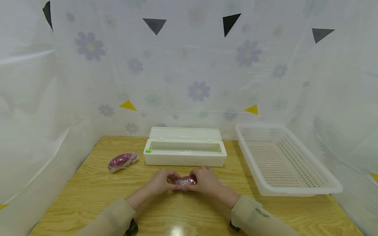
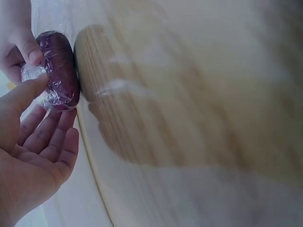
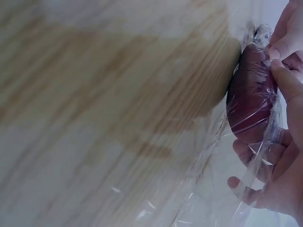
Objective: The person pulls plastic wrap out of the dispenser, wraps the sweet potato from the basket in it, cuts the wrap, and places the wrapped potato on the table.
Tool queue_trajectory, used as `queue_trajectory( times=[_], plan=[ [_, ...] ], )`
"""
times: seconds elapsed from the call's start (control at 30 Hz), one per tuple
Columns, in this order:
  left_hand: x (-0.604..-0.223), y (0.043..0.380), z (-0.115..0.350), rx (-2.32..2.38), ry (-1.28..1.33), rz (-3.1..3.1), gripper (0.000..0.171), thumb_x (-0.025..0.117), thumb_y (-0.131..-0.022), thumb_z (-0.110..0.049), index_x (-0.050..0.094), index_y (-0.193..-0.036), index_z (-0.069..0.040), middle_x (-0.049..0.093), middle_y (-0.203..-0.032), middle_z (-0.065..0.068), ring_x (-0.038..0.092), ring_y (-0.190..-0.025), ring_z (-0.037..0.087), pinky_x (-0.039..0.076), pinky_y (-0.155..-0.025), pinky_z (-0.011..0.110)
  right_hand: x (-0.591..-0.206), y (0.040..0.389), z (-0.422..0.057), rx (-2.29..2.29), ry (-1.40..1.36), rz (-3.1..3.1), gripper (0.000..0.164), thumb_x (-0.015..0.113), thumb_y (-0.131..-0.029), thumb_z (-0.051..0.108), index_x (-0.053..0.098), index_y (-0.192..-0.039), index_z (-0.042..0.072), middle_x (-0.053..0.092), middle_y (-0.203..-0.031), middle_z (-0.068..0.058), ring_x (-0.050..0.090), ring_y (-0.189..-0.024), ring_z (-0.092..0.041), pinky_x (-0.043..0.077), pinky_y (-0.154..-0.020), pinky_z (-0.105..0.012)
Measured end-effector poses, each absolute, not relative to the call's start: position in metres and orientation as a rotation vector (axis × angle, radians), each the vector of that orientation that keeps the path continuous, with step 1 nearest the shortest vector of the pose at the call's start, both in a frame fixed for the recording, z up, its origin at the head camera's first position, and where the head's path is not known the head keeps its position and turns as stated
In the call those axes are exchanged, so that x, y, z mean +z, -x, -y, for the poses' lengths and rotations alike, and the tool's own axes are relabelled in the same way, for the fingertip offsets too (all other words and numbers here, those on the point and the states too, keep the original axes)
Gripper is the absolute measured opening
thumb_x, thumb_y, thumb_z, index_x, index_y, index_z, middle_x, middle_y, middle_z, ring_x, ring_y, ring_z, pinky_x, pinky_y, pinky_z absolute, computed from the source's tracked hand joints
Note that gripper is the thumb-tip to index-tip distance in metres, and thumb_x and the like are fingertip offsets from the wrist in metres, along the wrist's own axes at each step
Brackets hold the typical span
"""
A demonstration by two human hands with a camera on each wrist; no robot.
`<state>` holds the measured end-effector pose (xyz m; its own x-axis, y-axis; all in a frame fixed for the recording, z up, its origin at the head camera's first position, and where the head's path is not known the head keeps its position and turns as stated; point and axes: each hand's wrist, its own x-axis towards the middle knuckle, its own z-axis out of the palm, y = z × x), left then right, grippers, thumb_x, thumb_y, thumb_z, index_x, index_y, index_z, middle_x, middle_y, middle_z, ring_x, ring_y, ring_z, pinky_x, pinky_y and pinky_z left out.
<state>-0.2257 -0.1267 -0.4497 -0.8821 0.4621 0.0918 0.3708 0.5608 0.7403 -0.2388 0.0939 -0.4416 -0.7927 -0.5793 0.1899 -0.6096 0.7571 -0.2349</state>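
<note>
A purple-red sweet potato (image 1: 189,179) in clear plastic wrap is held between both hands, low over the table's middle. My left hand (image 1: 161,181) grips its left end; in the left wrist view the thumb presses bunched wrap against its side, with the fingers beneath. On the right end, my right hand (image 1: 206,181) holds it with thumb and fingers. The right wrist view shows loose plastic wrap (image 3: 203,184) trailing from the sweet potato (image 3: 251,90) by the right fingers. Another wrapped sweet potato (image 1: 121,161) lies apart on the left of the table.
Behind the hands stands a long white wrap dispenser box (image 1: 185,160), its lid (image 1: 185,133) raised and a green tab (image 1: 148,150) at its left. A white perforated basket (image 1: 299,190) occupies the right side of the wooden table (image 1: 177,213). Patterned sheeting encloses the back and sides.
</note>
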Motion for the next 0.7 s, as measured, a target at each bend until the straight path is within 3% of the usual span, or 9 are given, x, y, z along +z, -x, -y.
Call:
queue_trajectory(
  times=[0.33,0.7],
  plan=[
    [-0.4485,0.2302,0.1305,1.169,-0.743,-2.619,0.035,0.080,-0.075,-0.016,0.065,-0.107,-0.011,0.066,-0.096,-0.002,0.062,-0.086,0.011,0.051,-0.072,0.020,-0.4451,0.2411,-0.0935,0.352,-1.006,2.793,0.048,0.065,-0.076,0.064,0.065,-0.089,0.018,0.063,-0.084,0.008,0.051,-0.082,-0.011,0.042,-0.079,-0.038],
    [-0.4457,0.2308,0.1270,1.057,-0.779,-2.630,0.041,0.078,-0.078,-0.016,0.063,-0.116,-0.007,0.066,-0.107,0.003,0.060,-0.093,0.013,0.051,-0.078,0.026,-0.4425,0.2390,-0.0956,0.264,-1.058,2.772,0.053,0.069,-0.074,0.062,0.066,-0.098,0.015,0.065,-0.088,0.006,0.054,-0.086,-0.014,0.042,-0.086,-0.044]
  ],
)
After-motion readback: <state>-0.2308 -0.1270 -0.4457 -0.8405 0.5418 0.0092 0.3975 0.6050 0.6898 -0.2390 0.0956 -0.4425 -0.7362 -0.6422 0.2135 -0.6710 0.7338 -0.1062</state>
